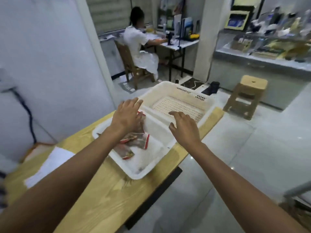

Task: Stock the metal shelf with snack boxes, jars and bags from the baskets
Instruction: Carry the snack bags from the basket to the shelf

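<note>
Two white plastic baskets stand side by side on a wooden table (107,190). The near basket (134,172) holds a few red and clear snack bags (134,140). Nothing lies in the far basket (170,88). My left hand (127,116) hovers palm down over the bags at the near basket's far end, its fingers straight and spread. Over the divide between the two baskets, my right hand (184,126) is held with relaxed fingers and nothing in it. A corner of a metal frame (297,189) shows at the lower right, blurred.
White papers (50,163) lie on the table's left part. A person (139,46) sits at a desk in the back. A wooden stool (247,96) stands on the tiled floor to the right, before a glass counter (262,52) with goods. A white wall closes the left.
</note>
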